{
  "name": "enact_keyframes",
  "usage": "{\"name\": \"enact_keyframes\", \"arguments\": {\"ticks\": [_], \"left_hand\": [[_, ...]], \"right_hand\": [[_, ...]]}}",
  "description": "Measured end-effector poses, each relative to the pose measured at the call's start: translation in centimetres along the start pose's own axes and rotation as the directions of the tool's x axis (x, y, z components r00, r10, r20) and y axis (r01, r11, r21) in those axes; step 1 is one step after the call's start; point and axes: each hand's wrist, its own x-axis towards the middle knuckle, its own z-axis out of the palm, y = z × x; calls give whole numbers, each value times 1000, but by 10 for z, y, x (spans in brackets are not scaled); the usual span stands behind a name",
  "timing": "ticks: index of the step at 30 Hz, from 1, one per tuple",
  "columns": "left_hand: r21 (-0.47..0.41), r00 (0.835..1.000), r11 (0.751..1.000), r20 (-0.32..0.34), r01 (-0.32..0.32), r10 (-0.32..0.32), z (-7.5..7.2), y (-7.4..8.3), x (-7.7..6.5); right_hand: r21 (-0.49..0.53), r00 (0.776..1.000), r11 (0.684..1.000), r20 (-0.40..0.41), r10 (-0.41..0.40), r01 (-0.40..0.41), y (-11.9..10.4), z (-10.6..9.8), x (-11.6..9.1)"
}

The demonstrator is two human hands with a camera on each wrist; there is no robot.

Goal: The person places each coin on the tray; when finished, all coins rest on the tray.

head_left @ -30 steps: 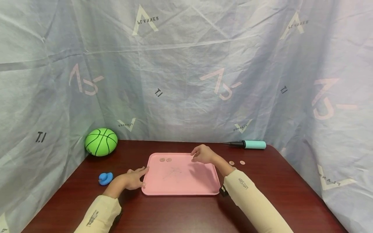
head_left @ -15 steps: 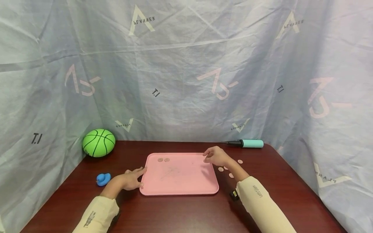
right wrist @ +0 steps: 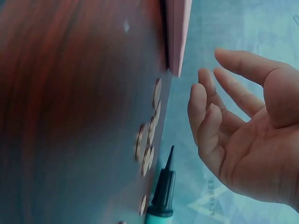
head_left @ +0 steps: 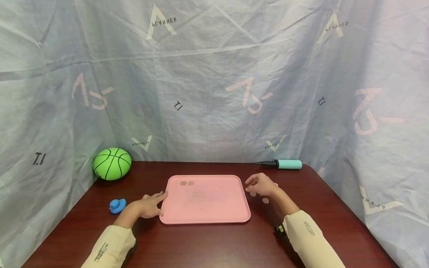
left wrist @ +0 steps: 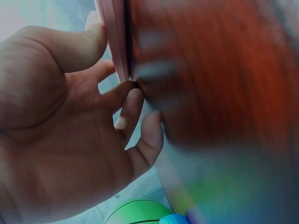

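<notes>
Pink tray (head_left: 214, 213), head view: flat on the dark table (head_left: 201, 247); probably light and stiff, inclined to slide if nudged, so best steadied by its raised rim.
Two coins (head_left: 191, 183): inside the tray, near its far left corner, side by side; the wrist views do not show them.
Loose coins (head_left: 265, 201): on the table just right of the tray, some partly hidden by the hand there.
Coin handling: likely hard, thin and light, slippery on smooth wood and awkward to lift flat; a fingertip pinch across opposite edges should suit, perhaps with a nail under one edge.
Left hand (head_left: 148, 206): at the tray's left rim, fingers spread, index and thumb tips resting on it.
Right hand (head_left: 261, 184): just right of the tray, above the loose coins; its palm side is out of sight here.
Tray edge, left wrist view: shows the thumb against the tray's side, the other fingers loosely bent by its edge; whether any goes underneath, I cannot tell.
Right palm, right wrist view: bare, fingers loosely curved, thumb well apart, gripping nothing.
Coin scatter, right wrist view: more loose coins than the head view reveals, trailing from the tray's corner towards the pump (right wrist: 163, 191).
</notes>
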Motion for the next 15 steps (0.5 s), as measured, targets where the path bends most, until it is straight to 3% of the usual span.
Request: {"name": "enact_keyframes", "arguments": {"ticks": [8, 15], "left_hand": [[-7, 1000, 1000, -8, -25, 25, 1, -2, 2], [-5, 1000, 1000, 9, -9, 9, -5, 11, -8]], "right_hand": [[-4, 998, 999, 36, 47, -47, 17, -12, -6], [-24, 994, 999, 98, 47, -45, 26, -16, -7]]}}
